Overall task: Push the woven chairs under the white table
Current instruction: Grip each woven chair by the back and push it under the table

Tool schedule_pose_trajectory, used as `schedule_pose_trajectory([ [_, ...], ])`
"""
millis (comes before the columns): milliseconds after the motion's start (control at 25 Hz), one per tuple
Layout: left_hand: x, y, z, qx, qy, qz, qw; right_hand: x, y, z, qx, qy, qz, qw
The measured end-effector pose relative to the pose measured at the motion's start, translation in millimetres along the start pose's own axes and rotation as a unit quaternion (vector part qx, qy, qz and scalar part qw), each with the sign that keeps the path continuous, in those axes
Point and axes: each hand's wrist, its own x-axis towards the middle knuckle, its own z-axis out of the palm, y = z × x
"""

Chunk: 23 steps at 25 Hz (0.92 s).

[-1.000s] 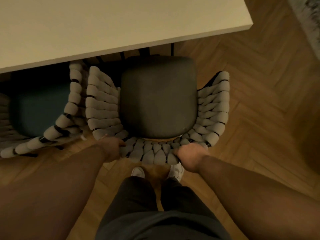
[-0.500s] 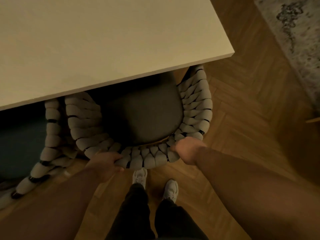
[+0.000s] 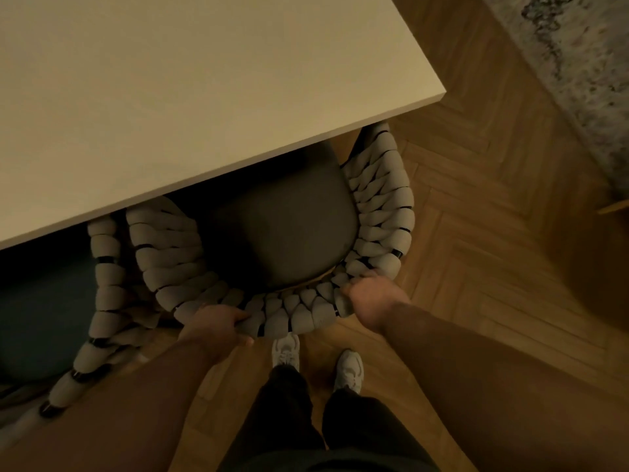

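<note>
While left hand (image 3: 218, 323), right hand (image 3: 371, 299) hold one chair (image 3: 381, 212), second chair (image 3: 105, 294), one table (image 3: 204, 97).

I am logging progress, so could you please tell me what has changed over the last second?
The woven chair slid forward, its seat now partly under the white table. The left hand and right hand still grip its backrest; the neighbouring chair stayed put.

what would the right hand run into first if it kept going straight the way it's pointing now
The right hand grips the grey woven-rope back of the chair, so that is first. Beyond it, the line runs above the dark seat cushion toward the white table's near edge, though heights are unclear.
</note>
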Motion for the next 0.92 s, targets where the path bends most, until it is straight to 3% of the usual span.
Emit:
schedule_pose_trajectory([
  [280,-10,22,-19,0.034,-0.014,-0.008,0.999,-43,-6,-32,0.071,-0.042,0.055,0.995],
  [600,-42,109,-91,-0.014,0.133,0.064,0.989,-115,58,-73,0.286,0.135,0.195,0.928],
  [920,-43,299,-150,-0.082,0.223,0.128,0.963,-167,223,-105,0.296,0.224,0.196,0.908],
])
